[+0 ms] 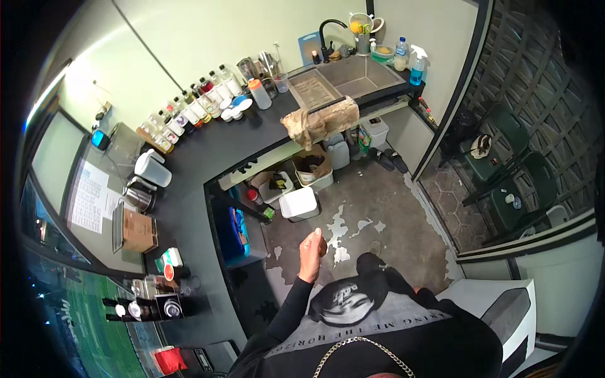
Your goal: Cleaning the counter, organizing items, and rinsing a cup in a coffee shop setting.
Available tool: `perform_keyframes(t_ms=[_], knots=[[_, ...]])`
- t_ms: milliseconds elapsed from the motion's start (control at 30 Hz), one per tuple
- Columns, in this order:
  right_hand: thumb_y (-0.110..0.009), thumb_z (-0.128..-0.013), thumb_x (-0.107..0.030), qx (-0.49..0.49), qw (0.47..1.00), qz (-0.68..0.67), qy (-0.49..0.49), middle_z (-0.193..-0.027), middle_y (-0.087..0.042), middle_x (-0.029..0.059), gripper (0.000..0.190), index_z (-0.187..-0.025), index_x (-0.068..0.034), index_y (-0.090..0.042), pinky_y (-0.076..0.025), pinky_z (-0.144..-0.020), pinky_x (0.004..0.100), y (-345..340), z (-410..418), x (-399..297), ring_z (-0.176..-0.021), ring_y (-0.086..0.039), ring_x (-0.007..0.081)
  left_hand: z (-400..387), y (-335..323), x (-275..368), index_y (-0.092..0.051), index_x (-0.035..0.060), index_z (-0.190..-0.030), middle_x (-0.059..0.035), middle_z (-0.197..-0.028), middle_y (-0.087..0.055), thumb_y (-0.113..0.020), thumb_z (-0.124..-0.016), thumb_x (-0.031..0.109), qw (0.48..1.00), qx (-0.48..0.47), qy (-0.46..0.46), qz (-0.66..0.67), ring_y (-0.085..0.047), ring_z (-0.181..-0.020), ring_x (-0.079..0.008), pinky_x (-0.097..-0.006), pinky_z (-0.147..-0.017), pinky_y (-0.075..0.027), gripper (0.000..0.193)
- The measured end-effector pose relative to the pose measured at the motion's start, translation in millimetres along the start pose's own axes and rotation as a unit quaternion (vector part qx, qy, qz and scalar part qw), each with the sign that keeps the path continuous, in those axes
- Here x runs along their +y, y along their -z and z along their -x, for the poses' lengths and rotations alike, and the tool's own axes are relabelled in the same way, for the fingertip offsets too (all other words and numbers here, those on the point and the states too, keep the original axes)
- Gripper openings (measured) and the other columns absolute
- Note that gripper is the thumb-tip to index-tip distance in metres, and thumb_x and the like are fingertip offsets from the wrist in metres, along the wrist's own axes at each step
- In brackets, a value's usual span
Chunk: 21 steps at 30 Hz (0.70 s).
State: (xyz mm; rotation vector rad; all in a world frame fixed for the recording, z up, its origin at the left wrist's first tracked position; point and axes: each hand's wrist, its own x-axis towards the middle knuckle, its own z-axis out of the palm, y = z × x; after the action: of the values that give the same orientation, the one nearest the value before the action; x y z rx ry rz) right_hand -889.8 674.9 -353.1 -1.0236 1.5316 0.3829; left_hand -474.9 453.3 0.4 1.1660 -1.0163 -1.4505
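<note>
My left hand (312, 253) is held out in front of my body above the concrete floor (387, 227). Its fingers are curled into a fist with the thumb on top, and nothing shows in it. Of my right hand (417, 289), only a sliver of skin appears by the dark sleeve, so its fingers are hidden. Beyond my left hand, a white plastic tub (299, 203) stands on the floor by the counter's lower shelf. A dark counter (198, 156) bends around to the left and the far side.
Several syrup bottles (189, 111) line the counter's wall side. A sink (361, 75) with a brown cloth (321, 120) at its front edge lies ahead. A cardboard box (137, 231) stands left. On the right are a doorway with green chairs (505, 137) beyond and a white appliance (496, 307).
</note>
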Motion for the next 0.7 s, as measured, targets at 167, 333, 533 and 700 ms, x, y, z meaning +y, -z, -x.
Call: perform_keyframes(t_ms=[167, 333, 533, 700], knots=[[-0.058, -0.087, -0.032, 0.062, 0.979, 0.188, 0.057, -0.101, -0.072, 0.0205, 0.033, -0.092, -0.003, -0.074, -0.054, -0.084, 0.0509, 167, -61, -59, -0.098, -0.069, 0.0380, -87, -37, 11, -0.038, 0.0135, -0.062, 0.0021, -0.053, -0.035, -0.046, -0.108, 0.038, 0.991, 0.020, 0.057, 0.121, -0.035, -0.049, -0.0101, -0.0270, -0.056, -0.034, 0.052], [-0.054, -0.099, -0.033, 0.266, 0.954, 0.054, 0.129, -0.070, -0.072, 0.0096, 0.033, -0.106, -0.004, -0.068, -0.055, -0.079, 0.0398, 350, -82, -183, -0.078, -0.073, 0.0247, -178, -55, 21, -0.058, -0.0053, -0.122, -0.0029, -0.078, -0.057, -0.031, -0.109, 0.041, 0.992, -0.046, -0.069, 0.099, -0.052, -0.068, -0.0123, -0.0256, -0.064, -0.044, 0.055], [-0.058, -0.101, -0.026, 0.334, 0.866, -0.155, 0.340, -0.084, -0.072, 0.0071, 0.027, -0.115, -0.004, -0.066, -0.054, -0.069, 0.0314, 476, -91, -364, -0.075, -0.069, 0.0151, -319, 0, -7, -0.061, 0.0014, -0.124, -0.0065, -0.109, -0.066, -0.056, -0.104, 0.027, 0.983, 0.145, -0.009, -0.117, -0.061, -0.090, -0.0112, -0.0263, -0.079, -0.050, 0.033], [-0.059, -0.101, -0.022, 0.346, 0.829, -0.237, 0.371, -0.092, -0.072, 0.0070, 0.023, -0.116, -0.007, -0.066, -0.055, -0.077, 0.0356, 522, -79, -482, -0.082, -0.070, 0.0173, -436, 42, -15, -0.060, -0.0005, -0.125, -0.0189, -0.125, -0.062, -0.060, -0.100, 0.020, 0.896, 0.192, -0.073, -0.393, -0.062, -0.113, -0.0296, -0.0389, -0.097, -0.049, 0.032]])
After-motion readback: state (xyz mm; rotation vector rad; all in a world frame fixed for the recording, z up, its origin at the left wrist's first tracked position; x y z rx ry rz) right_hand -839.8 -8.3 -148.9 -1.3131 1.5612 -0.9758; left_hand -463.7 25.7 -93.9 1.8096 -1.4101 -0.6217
